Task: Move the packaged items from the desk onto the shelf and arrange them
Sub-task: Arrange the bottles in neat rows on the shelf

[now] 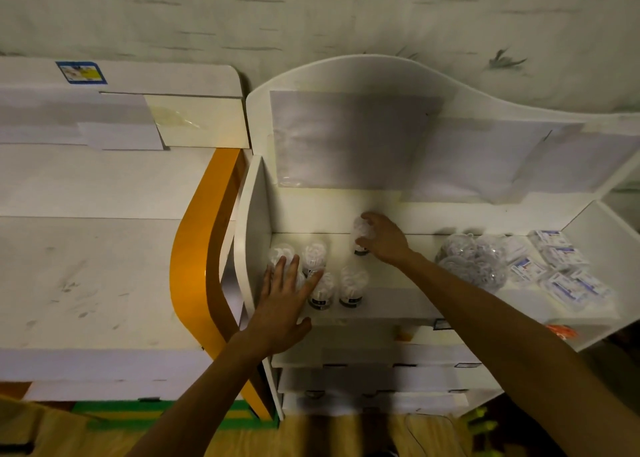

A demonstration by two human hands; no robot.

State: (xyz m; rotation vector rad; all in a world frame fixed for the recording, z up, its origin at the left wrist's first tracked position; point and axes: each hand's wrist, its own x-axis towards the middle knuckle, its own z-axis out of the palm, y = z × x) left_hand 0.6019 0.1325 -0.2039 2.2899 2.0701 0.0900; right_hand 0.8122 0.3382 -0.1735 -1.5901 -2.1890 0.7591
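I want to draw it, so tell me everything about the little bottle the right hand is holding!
The little bottle looks like clear plastic with white stuff inside and a dark base. It stands upright on the white shelf, near the back wall, apart from the other bottles. The right hand curls its fingers round it from the side. It is blurry, so no label shows.

The right hand (382, 238) covers most of one jar (361, 236). The left hand's fingers (290, 269) hide part of a jar (281, 254) behind them. Labels on the packets (561, 269) (blue and white) are too blurred to read. The shelf (398, 304) runs off the right edge.
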